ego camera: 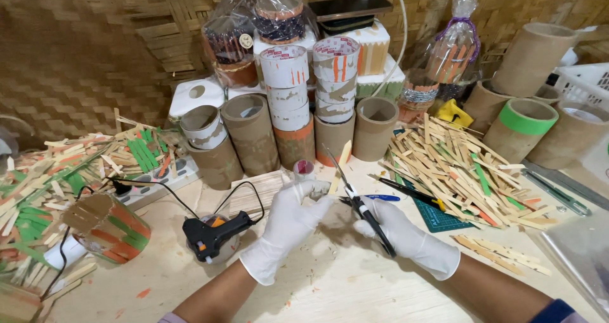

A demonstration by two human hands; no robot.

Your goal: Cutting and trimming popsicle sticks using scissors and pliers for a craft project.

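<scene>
Both my hands wear white gloves. My left hand (287, 224) pinches the lower end of a thin pale wooden stick (341, 164) that stands tilted upward. My right hand (406, 237) grips black-handled scissors (356, 199), whose blades point up and left beside the stick. A small clear container with a red top (304, 171) sits just behind my left fingers.
A black and orange glue gun (212, 234) lies to the left, its cable running to a power strip (155, 186). Cardboard tubes (250, 132) and tape rolls (285, 69) stand behind. Piles of wooden sticks (457, 171) lie right and left, over a green cutting mat (438, 218).
</scene>
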